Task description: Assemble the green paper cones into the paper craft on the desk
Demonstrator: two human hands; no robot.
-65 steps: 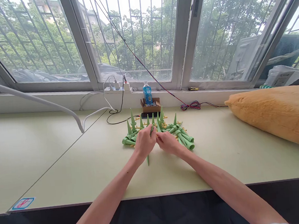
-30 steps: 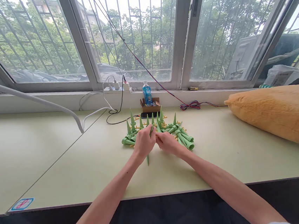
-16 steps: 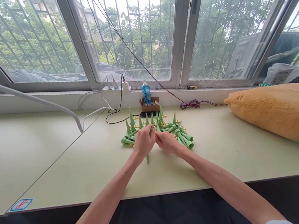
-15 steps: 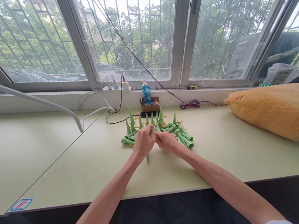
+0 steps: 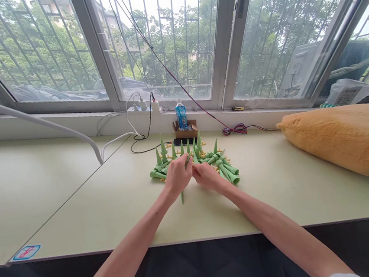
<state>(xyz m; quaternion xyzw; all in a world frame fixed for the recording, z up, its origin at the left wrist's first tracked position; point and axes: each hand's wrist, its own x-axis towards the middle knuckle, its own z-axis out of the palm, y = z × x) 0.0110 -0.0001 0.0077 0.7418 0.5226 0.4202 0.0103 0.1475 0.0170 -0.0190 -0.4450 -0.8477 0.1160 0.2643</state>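
Observation:
My left hand [image 5: 177,174] is closed around a green plastic watering spike [image 5: 182,198], whose pointed tip sticks out below the fist. My right hand [image 5: 207,175] is pinched and meets the left at the fingertips; what it grips is mostly hidden by the fingers. Behind both hands, several green spikes [image 5: 163,150] stand upright with small yellow valve pieces [image 5: 203,143] among them. More spikes lie in a heap [image 5: 229,172] to the right, and others lie on the left [image 5: 157,174] beside my left hand.
Behind the spikes lie a dark phone [image 5: 185,141] and a small cardboard box [image 5: 186,134] with a blue-labelled bottle [image 5: 181,115]. Cables [image 5: 236,129] run along the back of the table [image 5: 112,206]. A large orange-brown plush cushion [image 5: 337,139] occupies the right side.

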